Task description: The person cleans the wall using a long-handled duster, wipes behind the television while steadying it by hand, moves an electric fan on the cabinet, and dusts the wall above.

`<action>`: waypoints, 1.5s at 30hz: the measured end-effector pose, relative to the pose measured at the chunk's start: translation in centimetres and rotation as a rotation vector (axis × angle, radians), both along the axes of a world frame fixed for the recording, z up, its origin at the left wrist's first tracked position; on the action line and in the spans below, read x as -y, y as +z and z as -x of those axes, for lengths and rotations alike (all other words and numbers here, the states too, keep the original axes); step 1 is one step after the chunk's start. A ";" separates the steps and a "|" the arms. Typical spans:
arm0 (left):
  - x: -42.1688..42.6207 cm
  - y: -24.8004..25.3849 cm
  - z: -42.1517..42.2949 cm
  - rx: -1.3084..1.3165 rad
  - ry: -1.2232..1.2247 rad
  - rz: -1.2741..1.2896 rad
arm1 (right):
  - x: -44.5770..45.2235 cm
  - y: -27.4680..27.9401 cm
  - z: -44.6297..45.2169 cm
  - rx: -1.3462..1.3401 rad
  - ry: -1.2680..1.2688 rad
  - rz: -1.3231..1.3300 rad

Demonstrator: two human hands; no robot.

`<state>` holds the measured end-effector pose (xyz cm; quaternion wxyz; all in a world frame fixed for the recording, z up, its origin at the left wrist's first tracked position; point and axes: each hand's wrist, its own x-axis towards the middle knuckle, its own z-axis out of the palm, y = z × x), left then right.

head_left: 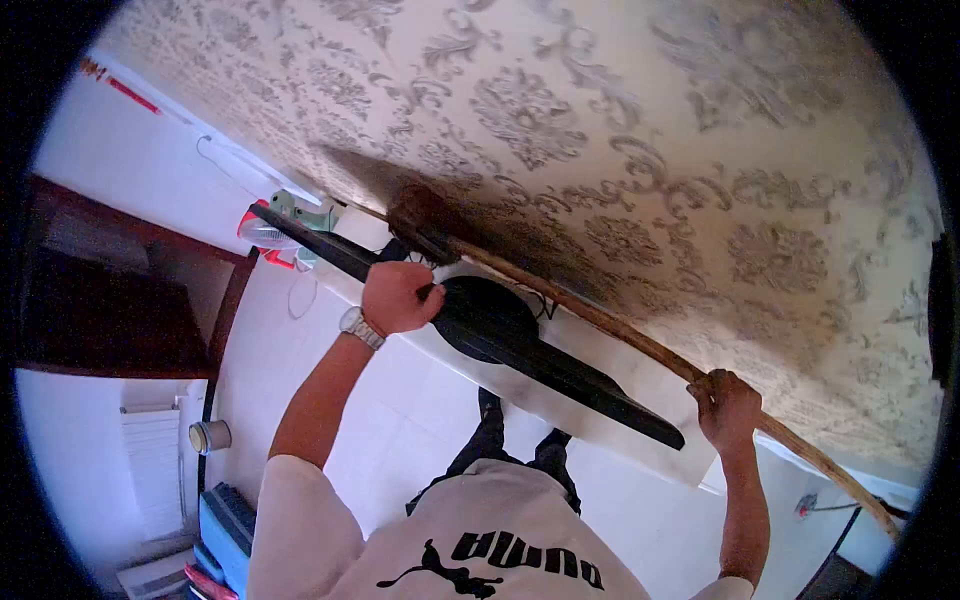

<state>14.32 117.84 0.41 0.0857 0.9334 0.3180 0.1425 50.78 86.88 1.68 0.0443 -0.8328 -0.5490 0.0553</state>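
Observation:
My right hand (pixel 726 408) is closed around a long wooden pole (pixel 600 318), which slants between the wall and the back of a black flat-screen television (pixel 580 385). At the pole's far end sits a dark brown, blocky head (pixel 425 222), close to the wallpaper; its kind is hard to make out. My left hand (pixel 400 298) has its fingers curled over the television's top edge. A silvery watch (pixel 361 328) is on that wrist. Under the television, a white stand (pixel 650 455) runs along the wall, and black cables (pixel 545 303) show behind the screen.
Patterned wallpaper (pixel 530 115) covers the wall ahead. A small fan with a red and clear front (pixel 265 228) stands past the television's left end. Dark wooden furniture (pixel 110 290) is at left. A round tin (pixel 210 436) and blue items (pixel 228 530) lie lower left.

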 end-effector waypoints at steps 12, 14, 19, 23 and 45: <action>-0.6 -0.2 0.5 0.192 -0.116 -0.023 | -17.6 -0.9 7.5 0.007 0.231 0.025; -0.8 0.0 0.6 0.207 -0.155 -0.014 | -19.5 -1.9 9.0 -0.003 0.200 0.096; -1.2 -0.3 0.9 0.244 -0.170 0.047 | -23.8 0.5 13.9 -0.045 0.189 0.229; -1.2 -0.2 1.0 0.219 -0.169 0.097 | -26.3 -1.3 14.4 -0.063 0.223 0.353; -1.0 0.2 1.3 0.219 -0.172 0.059 | -29.2 -3.6 15.9 0.025 0.273 0.267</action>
